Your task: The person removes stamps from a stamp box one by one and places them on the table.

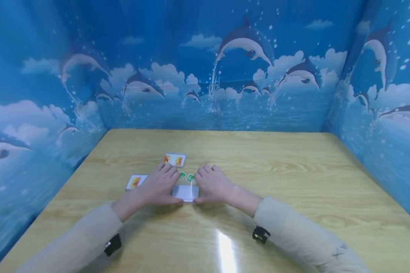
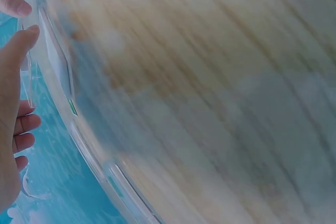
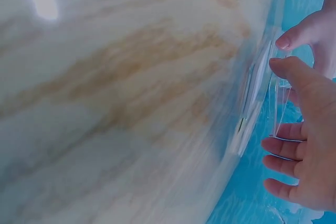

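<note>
Both hands grip a clear plastic cover [image 3: 280,113], one at each end, thumbs on the near side and fingers on the far side. In the head view my left hand [image 1: 162,185] is at its left end and my right hand [image 1: 213,184] at its right. The wrist views show the cover raised above the table, with a flat white stack [image 2: 56,56] lying below. Just beyond the cover, between the hands, lie small green picture cards [image 1: 190,178]. The fingers hide parts of the cover's ends.
A flat case with orange-red pictures [image 1: 175,159] lies beyond the left hand. Another picture case [image 1: 135,182] is left of it, partly covered by the wrist. The wood-grain table [image 1: 276,170] has a bright reflection near the front. Dolphin-print curtains [image 1: 212,76] enclose its back and sides.
</note>
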`<state>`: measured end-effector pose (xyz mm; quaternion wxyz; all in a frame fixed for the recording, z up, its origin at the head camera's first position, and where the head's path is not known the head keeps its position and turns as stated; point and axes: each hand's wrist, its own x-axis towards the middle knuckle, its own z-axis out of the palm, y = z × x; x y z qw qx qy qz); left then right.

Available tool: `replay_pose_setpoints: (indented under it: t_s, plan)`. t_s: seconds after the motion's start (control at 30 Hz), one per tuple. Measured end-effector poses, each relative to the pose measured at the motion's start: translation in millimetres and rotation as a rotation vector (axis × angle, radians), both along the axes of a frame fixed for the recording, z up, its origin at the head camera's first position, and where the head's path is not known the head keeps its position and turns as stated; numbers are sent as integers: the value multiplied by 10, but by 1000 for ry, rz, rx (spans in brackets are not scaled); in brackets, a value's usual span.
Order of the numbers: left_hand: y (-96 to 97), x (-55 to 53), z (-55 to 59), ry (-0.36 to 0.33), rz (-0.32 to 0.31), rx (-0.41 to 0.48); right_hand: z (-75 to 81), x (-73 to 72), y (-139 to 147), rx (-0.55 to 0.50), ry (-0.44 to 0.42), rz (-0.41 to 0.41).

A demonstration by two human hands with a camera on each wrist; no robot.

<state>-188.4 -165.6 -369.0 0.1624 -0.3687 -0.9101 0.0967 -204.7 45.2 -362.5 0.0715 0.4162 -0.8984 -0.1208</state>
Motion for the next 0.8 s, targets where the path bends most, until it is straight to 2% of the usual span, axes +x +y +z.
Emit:
replay_pose_setpoints:
  t_s: [0.23, 0.47, 0.63, 0.8]
  plan:
    - [-47, 19, -77, -4, -14, 8, -38, 35, -50, -7, -85, -12]
    - [-57, 16, -123, -11, -33, 8, -54, 44, -75, 7, -104, -16]
    - [-62, 10, -117, -43, -29, -1, -59, 43, -78, -4, -127, -23]
    - [-68, 13, -101, -112, -2, -20, -78, 33, -74, -8, -142, -33]
